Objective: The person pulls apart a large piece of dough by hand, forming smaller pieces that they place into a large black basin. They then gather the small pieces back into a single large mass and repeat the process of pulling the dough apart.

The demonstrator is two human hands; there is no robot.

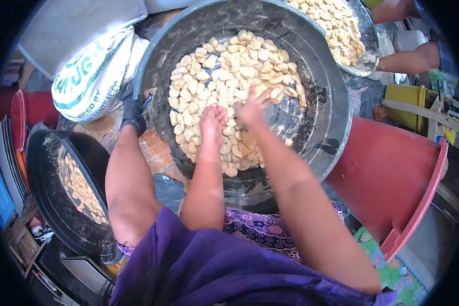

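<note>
A large round black tub (pixel 319 102) stands in front of me with many pale, rounded lumps (pixel 194 94), which look like dough pieces, spread over its bottom. My left hand (pixel 214 121) rests among the lumps near the middle, fingers curled and pressed together; whatever they hold, if anything, is hidden. Just to its right, my right hand (pixel 252 108) is over the lumps, blurred by motion, its fingers apart. Browner lumps (pixel 273 76) lie beyond it, by a bare patch of the tub's bottom.
At left are a white printed sack (pixel 89 76) and a tilted black tub (pixel 41 168) with similar lumps. A red bucket (pixel 387 173) lies at right, with a yellow bucket (pixel 407 104) behind. Another person's arm (pixel 410 58) is beside a second full basin (pixel 370 51).
</note>
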